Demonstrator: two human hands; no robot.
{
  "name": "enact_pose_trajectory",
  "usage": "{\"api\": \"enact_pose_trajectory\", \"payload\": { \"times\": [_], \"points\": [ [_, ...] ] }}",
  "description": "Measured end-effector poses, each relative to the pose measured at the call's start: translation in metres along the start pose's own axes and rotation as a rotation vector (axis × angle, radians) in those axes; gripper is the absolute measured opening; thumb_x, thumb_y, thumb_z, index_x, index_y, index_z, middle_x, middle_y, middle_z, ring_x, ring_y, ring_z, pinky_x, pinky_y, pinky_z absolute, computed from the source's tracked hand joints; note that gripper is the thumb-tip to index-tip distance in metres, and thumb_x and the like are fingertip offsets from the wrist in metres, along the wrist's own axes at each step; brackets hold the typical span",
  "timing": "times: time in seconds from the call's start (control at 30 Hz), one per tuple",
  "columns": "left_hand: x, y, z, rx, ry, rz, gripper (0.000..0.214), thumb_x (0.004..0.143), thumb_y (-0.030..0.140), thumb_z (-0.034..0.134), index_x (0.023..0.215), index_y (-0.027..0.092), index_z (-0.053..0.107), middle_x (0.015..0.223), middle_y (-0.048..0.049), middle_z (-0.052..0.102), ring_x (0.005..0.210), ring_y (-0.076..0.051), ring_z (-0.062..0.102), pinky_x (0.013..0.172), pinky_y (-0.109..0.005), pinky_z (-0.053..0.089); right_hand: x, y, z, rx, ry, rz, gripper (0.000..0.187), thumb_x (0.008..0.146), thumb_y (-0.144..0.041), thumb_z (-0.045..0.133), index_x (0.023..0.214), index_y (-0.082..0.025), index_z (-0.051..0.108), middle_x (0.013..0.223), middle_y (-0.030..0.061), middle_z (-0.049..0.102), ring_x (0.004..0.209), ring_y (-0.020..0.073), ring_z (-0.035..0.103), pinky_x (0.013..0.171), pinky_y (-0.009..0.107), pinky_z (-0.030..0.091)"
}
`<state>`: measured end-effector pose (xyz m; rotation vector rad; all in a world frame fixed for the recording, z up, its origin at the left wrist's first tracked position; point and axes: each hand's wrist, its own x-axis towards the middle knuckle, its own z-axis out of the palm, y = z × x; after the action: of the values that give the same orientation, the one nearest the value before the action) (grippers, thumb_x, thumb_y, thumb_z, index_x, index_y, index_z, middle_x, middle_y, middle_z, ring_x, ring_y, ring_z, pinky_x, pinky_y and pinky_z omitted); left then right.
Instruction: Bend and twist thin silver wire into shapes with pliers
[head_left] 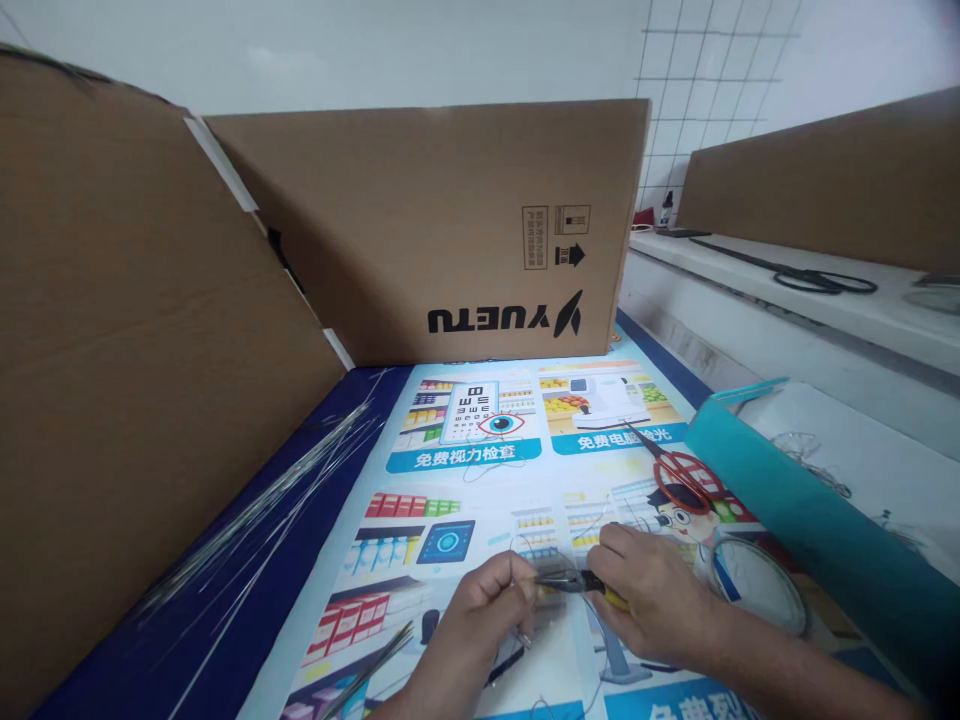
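Observation:
My right hand (pixel 652 595) is closed around a pair of pliers (pixel 561 580) with dark metal jaws and yellow-and-black handles. The jaws point left and meet the fingertips of my left hand (pixel 480 615). Those left fingers are pinched together on what looks like a thin wire; its held end is hidden by the fingers and jaws. A fine strand (pixel 596 625) loops down below the pliers. Under both hands lies a printed sheet (pixel 487 515) with cartoon pictures and Chinese text.
Red-handled scissors (pixel 686 480) and a round clear dish (pixel 757 590) lie to the right, by a teal-edged tray (pixel 810 490). Loose strands (pixel 262 500) lie at left. Cardboard panels (pixel 420 220) stand behind and left. Black scissors (pixel 821 280) rest on a white ledge.

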<state>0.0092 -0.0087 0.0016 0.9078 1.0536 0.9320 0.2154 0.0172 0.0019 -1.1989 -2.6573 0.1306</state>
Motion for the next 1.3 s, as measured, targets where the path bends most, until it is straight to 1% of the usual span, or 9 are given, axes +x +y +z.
{"api": "enact_pose_trajectory", "payload": {
  "times": [0.1, 0.2, 0.27, 0.37, 0.47, 0.57, 0.73, 1.03, 1.3],
  "points": [
    [-0.001, 0.003, 0.001, -0.009, 0.010, -0.007, 0.017, 0.075, 0.026, 0.055, 0.061, 0.017, 0.051, 0.050, 0.0027, 0.049, 0.053, -0.010, 0.040, 0.057, -0.024, 0.030, 0.001, -0.001, 0.001, 0.025, -0.004, 0.025, 0.007, 0.079, -0.028, 0.049, 0.080, -0.021, 0.048, 0.083, 0.0032, 0.052, 0.072, 0.0190, 0.048, 0.057, 0.030, 0.030],
    [-0.001, 0.006, -0.001, -0.043, 0.067, 0.006, 0.016, 0.077, 0.026, 0.054, 0.064, 0.017, 0.052, 0.053, 0.0025, 0.049, 0.056, -0.011, 0.041, 0.059, -0.024, 0.031, 0.002, -0.001, 0.003, 0.088, 0.012, 0.076, 0.011, 0.081, -0.031, 0.047, 0.085, -0.021, 0.049, 0.087, 0.0046, 0.051, 0.078, 0.0202, 0.048, 0.061, 0.031, 0.034],
    [0.001, 0.009, -0.005, -0.116, 0.107, 0.031, 0.016, 0.079, 0.028, 0.053, 0.067, 0.017, 0.053, 0.056, 0.0024, 0.048, 0.058, -0.011, 0.042, 0.061, -0.024, 0.033, 0.002, 0.001, 0.005, 0.136, 0.030, 0.110, 0.013, 0.082, -0.032, 0.047, 0.088, -0.021, 0.050, 0.089, 0.0054, 0.051, 0.081, 0.0206, 0.048, 0.065, 0.031, 0.036],
    [0.004, 0.010, -0.009, -0.269, 0.157, 0.051, 0.015, 0.079, 0.028, 0.055, 0.069, 0.017, 0.053, 0.059, 0.0027, 0.047, 0.058, -0.011, 0.042, 0.060, -0.024, 0.035, 0.002, 0.004, 0.009, 0.206, 0.092, 0.133, 0.016, 0.082, -0.033, 0.049, 0.092, -0.020, 0.050, 0.090, 0.0060, 0.051, 0.081, 0.0200, 0.048, 0.068, 0.032, 0.038],
    [0.005, 0.009, -0.008, -0.395, 0.188, 0.023, 0.013, 0.077, 0.027, 0.058, 0.070, 0.016, 0.054, 0.058, 0.0034, 0.045, 0.055, -0.010, 0.041, 0.055, -0.024, 0.035, 0.002, 0.002, 0.012, 0.263, 0.184, 0.105, 0.021, 0.081, -0.036, 0.053, 0.094, -0.020, 0.049, 0.090, 0.0065, 0.050, 0.082, 0.0201, 0.048, 0.068, 0.032, 0.040],
    [0.003, 0.006, -0.003, -0.433, 0.160, -0.028, 0.015, 0.078, 0.027, 0.057, 0.069, 0.016, 0.055, 0.057, 0.0027, 0.045, 0.054, -0.010, 0.041, 0.055, -0.024, 0.035, 0.003, -0.005, 0.013, 0.286, 0.240, 0.058, 0.025, 0.078, -0.038, 0.057, 0.094, -0.019, 0.049, 0.090, 0.0068, 0.050, 0.082, 0.0207, 0.048, 0.068, 0.033, 0.040],
    [-0.003, 0.004, 0.006, -0.463, 0.136, -0.086, 0.013, 0.076, 0.027, 0.059, 0.069, 0.016, 0.056, 0.054, 0.0031, 0.045, 0.052, -0.010, 0.041, 0.053, -0.023, 0.035, 0.005, -0.014, 0.011, 0.303, 0.238, 0.014, 0.024, 0.076, -0.035, 0.060, 0.091, -0.019, 0.050, 0.089, 0.0065, 0.050, 0.080, 0.0203, 0.048, 0.067, 0.033, 0.040],
    [-0.003, 0.002, 0.008, -0.502, 0.128, -0.133, 0.015, 0.072, 0.028, 0.063, 0.067, 0.016, 0.056, 0.053, 0.0034, 0.044, 0.050, -0.009, 0.041, 0.051, -0.023, 0.034, 0.006, -0.013, 0.011, 0.268, 0.204, 0.015, 0.023, 0.077, -0.037, 0.058, 0.090, -0.019, 0.051, 0.088, 0.0064, 0.050, 0.081, 0.0209, 0.047, 0.067, 0.033, 0.040],
    [-0.006, 0.005, 0.010, -0.505, 0.096, -0.168, 0.017, 0.076, 0.027, 0.058, 0.064, 0.016, 0.053, 0.053, 0.0031, 0.043, 0.049, -0.009, 0.040, 0.051, -0.024, 0.033, 0.006, -0.010, 0.010, 0.283, 0.220, -0.004, 0.027, 0.078, -0.041, 0.057, 0.092, -0.019, 0.051, 0.089, 0.0066, 0.051, 0.082, 0.0209, 0.047, 0.068, 0.034, 0.040]
  ]
}}
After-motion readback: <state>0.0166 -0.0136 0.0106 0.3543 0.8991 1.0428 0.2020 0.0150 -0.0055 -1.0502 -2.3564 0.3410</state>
